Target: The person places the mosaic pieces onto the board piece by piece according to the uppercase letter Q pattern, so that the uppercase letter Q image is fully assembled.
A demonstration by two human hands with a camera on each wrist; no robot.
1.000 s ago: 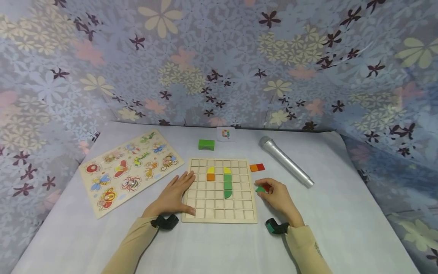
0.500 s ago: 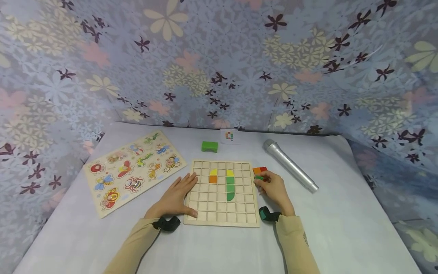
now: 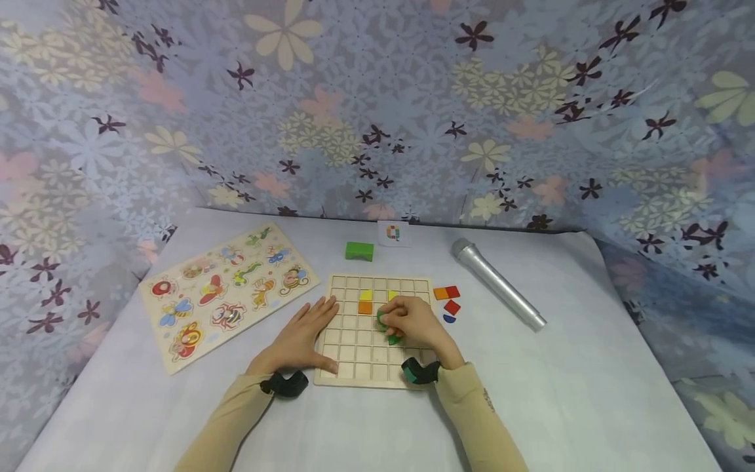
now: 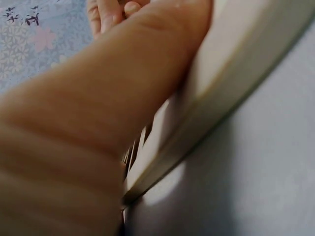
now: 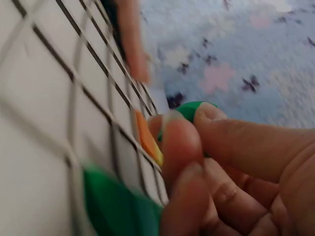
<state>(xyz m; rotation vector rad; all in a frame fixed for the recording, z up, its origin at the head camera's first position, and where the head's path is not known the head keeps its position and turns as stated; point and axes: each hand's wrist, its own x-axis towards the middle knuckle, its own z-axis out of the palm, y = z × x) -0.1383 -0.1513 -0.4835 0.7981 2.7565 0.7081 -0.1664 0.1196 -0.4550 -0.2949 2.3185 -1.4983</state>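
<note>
A wooden grid board (image 3: pixel 348 373) lies in the middle of the table. Along its left edge rests my left hand (image 3: pixel 303 337), fingers spread and thumb on the near left corner. My right hand (image 3: pixel 415 321) pinches a green rounded piece (image 5: pixel 189 110) between thumb and fingertips, close over the board's middle. Set in the grid are a yellow piece (image 3: pixel 366 295), an orange square (image 3: pixel 365 307) below it and a second yellow piece (image 3: pixel 392 295). A green rounded-corner piece (image 3: pixel 394 339) shows under my right hand, which hides the squares above it.
Right of the board lie an orange square (image 3: pixel 441 294), red squares (image 3: pixel 451 307) and a blue rounded piece (image 3: pixel 449 318). A silver microphone (image 3: pixel 498 284) stretches beyond them. A green block (image 3: pixel 359 251) and a pattern card (image 3: pixel 393 233) stand behind. An insect puzzle board (image 3: pixel 230 295) occupies the left.
My right hand has picked up the green piece from beside the board and carried it left over the grid. The red square and blue piece there are now uncovered. My left hand stays put.
</note>
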